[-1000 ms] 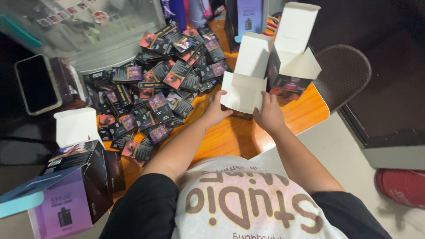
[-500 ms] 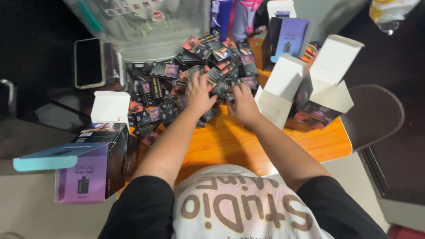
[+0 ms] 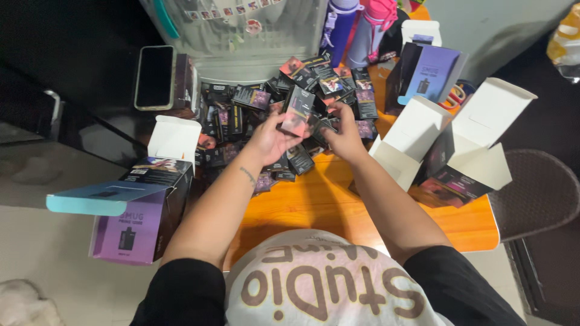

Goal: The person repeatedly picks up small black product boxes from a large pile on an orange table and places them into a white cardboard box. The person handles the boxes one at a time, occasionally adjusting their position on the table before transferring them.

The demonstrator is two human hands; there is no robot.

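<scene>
1. Orange wood makes up the surface (image 3: pixel 314 199), with a dim dark floor to the left and a brown wicker chair (image 3: pixel 541 193) at the right.
2. Left hand (image 3: pixel 269 139): its grip is closed round a small dark box (image 3: pixel 298 111) with a pink-red end, held tilted just above the heap, thumb on the near face.
3. Right hand (image 3: pixel 345 136): fingers curled down, tips pinching another small dark box (image 3: pixel 320 125) just right of the first; how firmly the grip closes on it I cannot tell.
4. Both forearms reach away from the body and converge over the near edge of the heap, wrists close together, the two hands nearly touching.
5. Beneath and beyond the hands lies the heap of small boxes (image 3: pixel 241 115), black with purple, pink and red panels, scattered flat and overlapping.
6. At the right stand two open cartons (image 3: pixel 459 151), white inside, flaps up.
7. At the near left stands a purple carton (image 3: pixel 130 226) with a teal flap, a white flap behind it.
8. At the far left a dark phone (image 3: pixel 154 77) lies face up; far centre are a blue bottle (image 3: pixel 339 27) and a pink-capped bottle (image 3: pixel 371 30), with another purple carton (image 3: pixel 432 72) to their right.
</scene>
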